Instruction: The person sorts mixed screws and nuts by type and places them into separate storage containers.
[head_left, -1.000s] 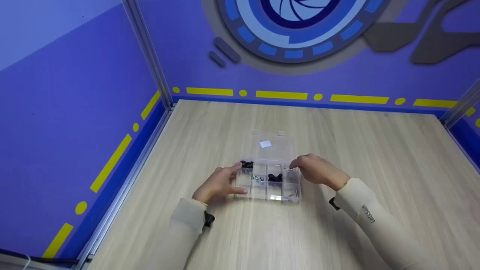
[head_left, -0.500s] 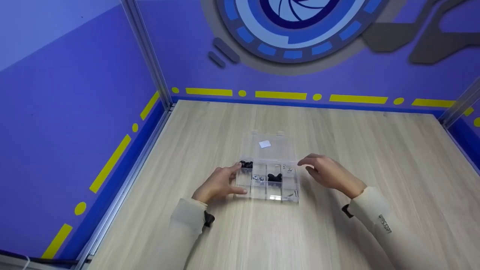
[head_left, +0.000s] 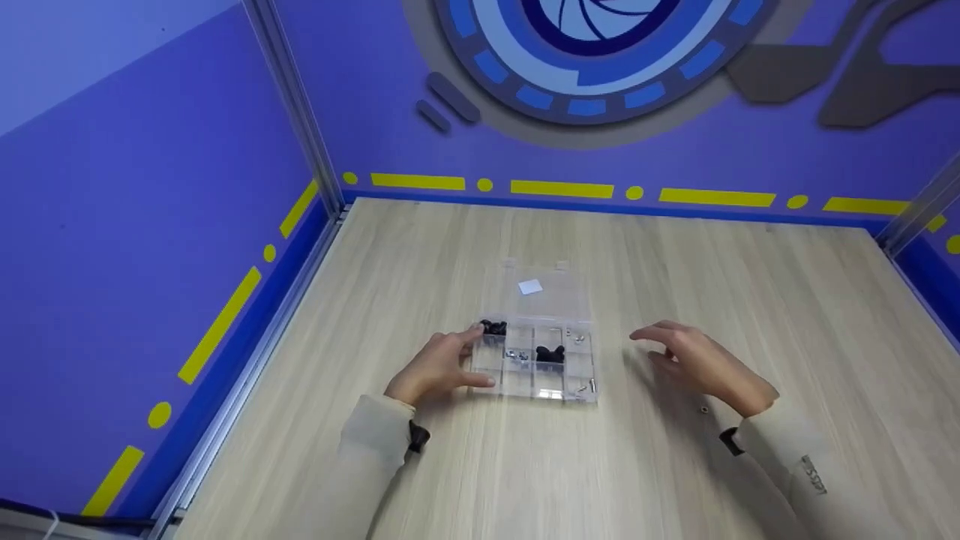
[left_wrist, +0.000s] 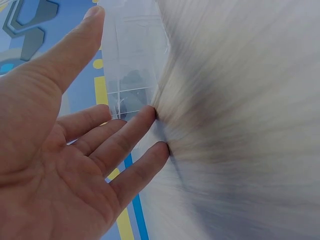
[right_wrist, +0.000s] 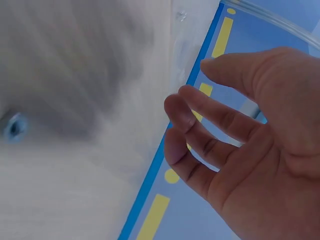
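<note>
A clear plastic compartment box (head_left: 517,384) lies on the table with its lid (head_left: 555,296) folded back. My left hand (head_left: 439,367) rests at the box's left side, fingers spread and fairly straight, with the thumb over the near left compartment. Black knob-like pieces (head_left: 550,354) sit in a middle compartment, and more black pieces (head_left: 494,328) in the far left one. Small silver parts (head_left: 517,355) and thin screw-like pieces (head_left: 592,386) lie in others. My right hand (head_left: 705,364) hovers right of the box, fingers loosely bent, holding nothing. Near its wrist lies a small metal nut (head_left: 703,409), also a blurred nut (right_wrist: 15,127) in the right wrist view.
A white label (head_left: 530,287) is on the lid. The light wood table (head_left: 420,262) meets a blue-purple back wall (head_left: 570,157) and a left panel (head_left: 150,225) with a metal frame post (head_left: 296,105) in the corner.
My right hand has drawn back from the box's far right compartment, to the right and slightly nearer. The nut on the table now shows. My left hand and the box stay put.
</note>
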